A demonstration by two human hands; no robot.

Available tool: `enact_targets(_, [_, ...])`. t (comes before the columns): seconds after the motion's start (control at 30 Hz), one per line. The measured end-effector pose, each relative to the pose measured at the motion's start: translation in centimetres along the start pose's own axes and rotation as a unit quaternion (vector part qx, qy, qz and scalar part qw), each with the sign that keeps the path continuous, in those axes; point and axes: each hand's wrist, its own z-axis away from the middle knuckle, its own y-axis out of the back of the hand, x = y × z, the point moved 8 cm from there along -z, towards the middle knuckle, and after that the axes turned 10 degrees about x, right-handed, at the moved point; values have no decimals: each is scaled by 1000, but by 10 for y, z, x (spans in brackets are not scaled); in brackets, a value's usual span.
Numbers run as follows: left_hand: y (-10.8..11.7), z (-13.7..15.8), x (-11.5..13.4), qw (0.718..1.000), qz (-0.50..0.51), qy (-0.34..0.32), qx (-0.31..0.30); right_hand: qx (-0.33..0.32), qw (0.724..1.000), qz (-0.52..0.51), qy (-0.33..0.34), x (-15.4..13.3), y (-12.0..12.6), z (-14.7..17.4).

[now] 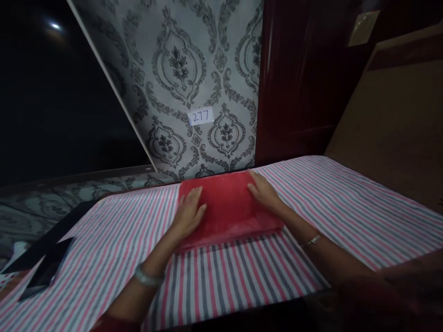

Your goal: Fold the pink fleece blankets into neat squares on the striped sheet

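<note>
A folded red cloth [228, 200] lies in a neat layered rectangle on the striped tablecloth [221, 272]. On its left side rests my left hand [188, 214], fingers stretched out and thumb apart, palm down. My right hand [263, 190] touches the cloth's far right edge, with its fingers extended and the thumb lying on top. Neither hand grips the fabric. The front edge of the cloth shows several layers. A bangle is on my left wrist and a thin bracelet on my right.
A dark phone-like slab [46, 269] lies at the table's left. A large dark screen [62, 92] stands behind it. Patterned wallpaper [221, 60] bears a paper label [201, 115] reading 277. A cardboard box [391, 124] is at the right, beside a dark red glossy panel [297, 83].
</note>
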Motion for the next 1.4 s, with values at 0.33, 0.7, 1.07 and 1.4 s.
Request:
enact_targets(0.33, [-94,-76,2,984,-165,58,-40,-142,971,190,-19,-16,-97,-14])
enact_targets(0.7, [-117,-75,-12,986,-147,61,-40,-153,971,179,-35,-1,-116,-7])
enact_targets(1.07, [-55,-84,-38,975,-170,138,-29,-140,969,196,-58,9,-83,-39])
enact_targets(1.4, [-79,-69,-78,964,-155,218,16,-95,981,123,-118,44,-96,-25])
